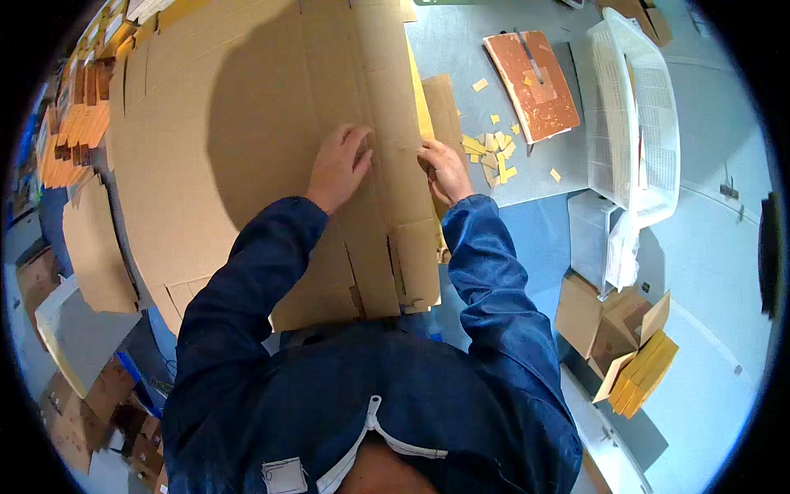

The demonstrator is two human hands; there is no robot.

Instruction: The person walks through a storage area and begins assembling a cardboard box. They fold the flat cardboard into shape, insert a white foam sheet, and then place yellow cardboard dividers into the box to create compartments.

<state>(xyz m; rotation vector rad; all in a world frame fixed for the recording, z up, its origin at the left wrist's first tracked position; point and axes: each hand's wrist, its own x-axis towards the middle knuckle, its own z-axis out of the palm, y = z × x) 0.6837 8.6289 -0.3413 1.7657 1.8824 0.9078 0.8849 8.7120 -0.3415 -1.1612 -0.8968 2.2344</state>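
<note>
A large flattened cardboard box (pixel 271 148) lies before me, with crease lines and slots along its right and near sides. On its surface, close to a long crease, rests my left hand (pixel 339 167), its fingers bent and slightly apart, holding nothing. My right hand (pixel 447 171) is closed at the cardboard's right edge, thumb on top and the other fingers curled below, partly hidden. Beside that hand, a yellow strip (pixel 420 95) and another brown cardboard piece (pixel 444 107) show from under the sheet.
Small yellow scraps (pixel 498 152) lie on the grey metal table (pixel 527 177) by a worn reddish-brown book (pixel 539 95) with a slim tool on it. Further right stand a white plastic basket (pixel 634 115) and an open carton (pixel 601 321). Stacked orange-brown pieces (pixel 78 123) are at far left.
</note>
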